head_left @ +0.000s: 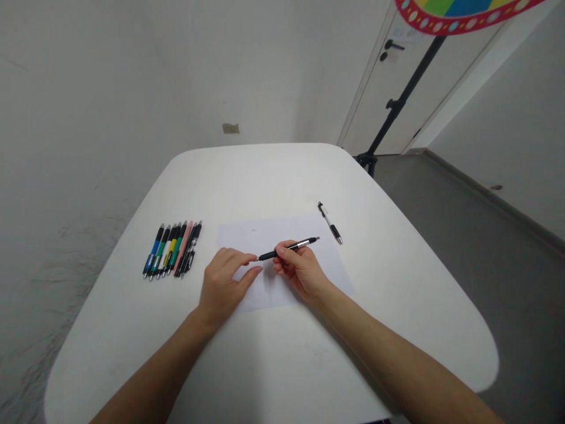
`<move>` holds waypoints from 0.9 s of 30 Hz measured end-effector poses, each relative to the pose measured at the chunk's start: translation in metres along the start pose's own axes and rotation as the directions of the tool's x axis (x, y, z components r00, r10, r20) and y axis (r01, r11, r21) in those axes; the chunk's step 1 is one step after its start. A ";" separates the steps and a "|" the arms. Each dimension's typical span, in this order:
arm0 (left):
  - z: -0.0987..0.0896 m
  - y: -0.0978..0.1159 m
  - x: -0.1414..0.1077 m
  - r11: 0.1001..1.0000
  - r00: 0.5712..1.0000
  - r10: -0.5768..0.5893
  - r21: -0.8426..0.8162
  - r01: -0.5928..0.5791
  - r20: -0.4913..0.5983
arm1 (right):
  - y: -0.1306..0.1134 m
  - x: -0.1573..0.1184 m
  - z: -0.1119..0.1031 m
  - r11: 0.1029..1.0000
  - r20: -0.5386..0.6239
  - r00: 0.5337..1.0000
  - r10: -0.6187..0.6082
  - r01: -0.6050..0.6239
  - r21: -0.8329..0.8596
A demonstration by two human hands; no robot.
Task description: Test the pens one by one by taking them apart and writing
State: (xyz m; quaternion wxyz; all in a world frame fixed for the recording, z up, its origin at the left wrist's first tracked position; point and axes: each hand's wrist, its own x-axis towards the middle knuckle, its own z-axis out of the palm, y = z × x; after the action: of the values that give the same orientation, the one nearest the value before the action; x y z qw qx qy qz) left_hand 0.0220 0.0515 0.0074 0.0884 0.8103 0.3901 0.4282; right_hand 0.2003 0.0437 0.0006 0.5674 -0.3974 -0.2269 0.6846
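Observation:
A black pen with a silver section (304, 243) is held between the thumb and fingers of my right hand (298, 268), above a white sheet of paper (326, 268). Its tip points left, toward my left hand (227, 277). The thumb and index finger of my left hand are apart, with the pen's tip close to the index fingertip; whether they touch is too small to tell. My left hand rests over the paper's left edge and holds nothing.
Several pens in mixed colours (172, 250) lie side by side on the white table (273, 176) at the left. A white and black pen (330, 222) lies right of the paper. Beyond the table stands a black pole (406, 91) under a colourful wheel (468, 15).

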 end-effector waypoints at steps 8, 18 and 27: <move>0.001 0.001 0.000 0.999 1.000 -0.011 0.036 0.012 -0.020 | 0.002 -0.002 0.000 1.000 0.050 0.999 0.001 -0.002 0.024; 0.003 0.004 -0.001 0.986 0.990 0.139 0.094 -0.136 -0.027 | 0.008 -0.005 0.001 1.000 0.175 0.984 0.027 -0.027 -0.004; 0.002 0.004 0.001 0.976 0.978 0.199 0.100 -0.193 -0.056 | 0.008 -0.001 -0.005 0.999 0.270 0.963 0.014 -0.024 0.034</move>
State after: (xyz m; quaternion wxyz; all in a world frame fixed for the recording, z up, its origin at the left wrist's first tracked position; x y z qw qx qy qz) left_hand 0.0260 0.0498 0.0090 -0.0055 0.8337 0.3306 0.4424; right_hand 0.1992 0.0400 -0.0082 0.5318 -0.2923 -0.2853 0.7418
